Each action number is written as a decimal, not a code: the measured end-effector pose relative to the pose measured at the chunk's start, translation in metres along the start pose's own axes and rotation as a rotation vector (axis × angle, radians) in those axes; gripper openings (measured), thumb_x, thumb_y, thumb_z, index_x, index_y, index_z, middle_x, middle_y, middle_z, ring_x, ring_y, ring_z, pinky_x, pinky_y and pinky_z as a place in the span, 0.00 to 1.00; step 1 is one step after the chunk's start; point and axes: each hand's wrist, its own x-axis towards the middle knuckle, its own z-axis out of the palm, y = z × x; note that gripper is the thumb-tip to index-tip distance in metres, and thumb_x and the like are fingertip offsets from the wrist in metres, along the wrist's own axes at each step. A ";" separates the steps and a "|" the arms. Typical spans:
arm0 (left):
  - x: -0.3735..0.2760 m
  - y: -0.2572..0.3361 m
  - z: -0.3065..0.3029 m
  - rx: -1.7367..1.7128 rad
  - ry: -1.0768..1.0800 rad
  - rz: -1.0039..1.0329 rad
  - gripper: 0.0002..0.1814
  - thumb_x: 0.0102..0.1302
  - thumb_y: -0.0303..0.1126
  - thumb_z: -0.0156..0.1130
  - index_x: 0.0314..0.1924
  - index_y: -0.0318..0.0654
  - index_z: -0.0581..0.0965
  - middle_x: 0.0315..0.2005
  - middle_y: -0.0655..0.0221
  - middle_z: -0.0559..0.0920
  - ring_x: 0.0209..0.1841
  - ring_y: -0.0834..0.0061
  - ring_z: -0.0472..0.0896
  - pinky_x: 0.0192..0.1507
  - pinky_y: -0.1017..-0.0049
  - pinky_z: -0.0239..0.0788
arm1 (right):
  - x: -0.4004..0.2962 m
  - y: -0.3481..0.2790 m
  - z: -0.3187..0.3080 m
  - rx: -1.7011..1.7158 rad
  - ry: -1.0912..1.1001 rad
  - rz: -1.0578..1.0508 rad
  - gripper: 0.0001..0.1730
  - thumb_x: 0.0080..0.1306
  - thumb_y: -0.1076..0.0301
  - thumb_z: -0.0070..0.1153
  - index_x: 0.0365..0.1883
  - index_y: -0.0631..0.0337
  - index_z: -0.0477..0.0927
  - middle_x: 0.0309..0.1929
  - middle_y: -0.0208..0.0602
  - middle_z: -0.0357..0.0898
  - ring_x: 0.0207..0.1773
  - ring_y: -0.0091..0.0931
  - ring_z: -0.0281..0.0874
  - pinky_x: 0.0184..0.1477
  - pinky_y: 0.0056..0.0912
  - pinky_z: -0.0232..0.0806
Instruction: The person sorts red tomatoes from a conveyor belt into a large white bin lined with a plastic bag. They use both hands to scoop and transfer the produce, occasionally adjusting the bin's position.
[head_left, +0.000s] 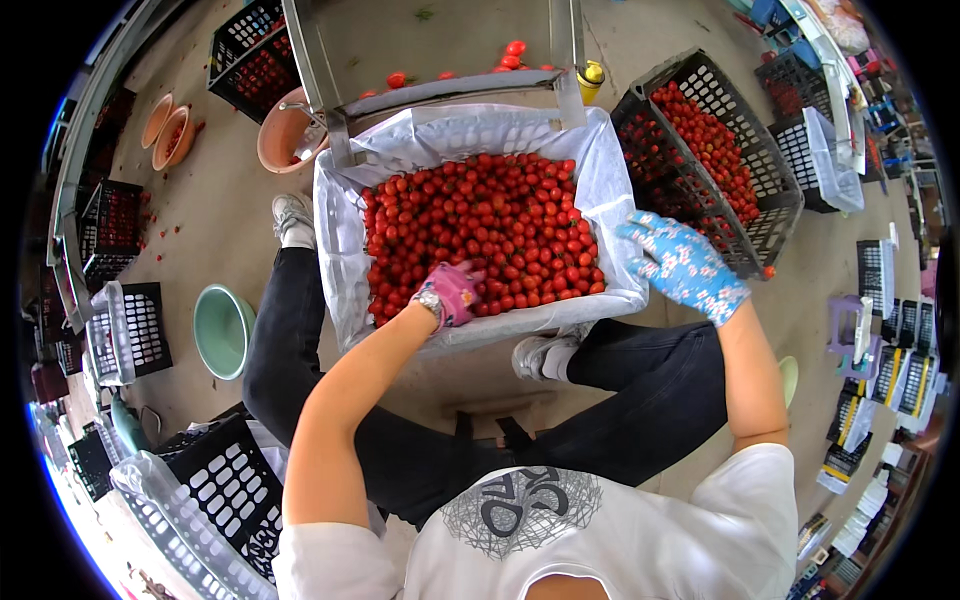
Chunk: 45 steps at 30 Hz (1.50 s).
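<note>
A crate lined with white cloth-like sheet (337, 247) stands before me, filled with red cherry tomatoes (487, 225). My left hand (452, 294), in a pink flowered glove with a watch at the wrist, rests on the tomatoes near the crate's close edge. Its fingertips are partly hidden, so whether it grips any cannot be told. At the crate's right rim is my right hand (679, 259), in a blue flowered glove, its fingers spread apart near the white liner and no tomato seen in it. A metal chute (450, 82) with a few tomatoes ends above the crate's far side.
Black plastic crates with tomatoes stand at the right (780, 180) and upper left (255, 64). An orange basin (281, 135) and a green basin (223, 330) are on the floor at left. A yellow container (590, 81) stands beside the chute. Another black crate (225, 480) lies lower left.
</note>
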 end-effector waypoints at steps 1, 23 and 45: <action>-0.008 -0.003 0.005 0.070 -0.074 -0.021 0.18 0.54 0.51 0.59 0.37 0.48 0.83 0.55 0.71 0.71 0.56 0.64 0.68 0.49 0.59 0.67 | -0.001 0.008 -0.002 0.015 -0.011 0.061 0.23 0.62 0.64 0.55 0.57 0.57 0.73 0.59 0.43 0.70 0.60 0.39 0.69 0.61 0.39 0.62; -0.031 -0.137 -0.001 0.389 0.059 -0.620 0.14 0.59 0.38 0.52 0.44 0.51 0.80 0.49 0.69 0.78 0.56 0.67 0.73 0.54 0.64 0.66 | -0.009 0.027 -0.001 0.158 0.006 -0.004 0.22 0.64 0.60 0.52 0.57 0.53 0.73 0.52 0.47 0.75 0.55 0.42 0.72 0.57 0.41 0.65; 0.175 -0.032 -0.078 -0.246 0.341 -0.086 0.22 0.57 0.39 0.55 0.54 0.52 0.75 0.55 0.66 0.73 0.59 0.62 0.69 0.55 0.66 0.68 | -0.022 0.029 -0.012 0.224 0.024 -0.014 0.23 0.63 0.63 0.53 0.57 0.56 0.73 0.54 0.45 0.74 0.56 0.42 0.71 0.58 0.40 0.64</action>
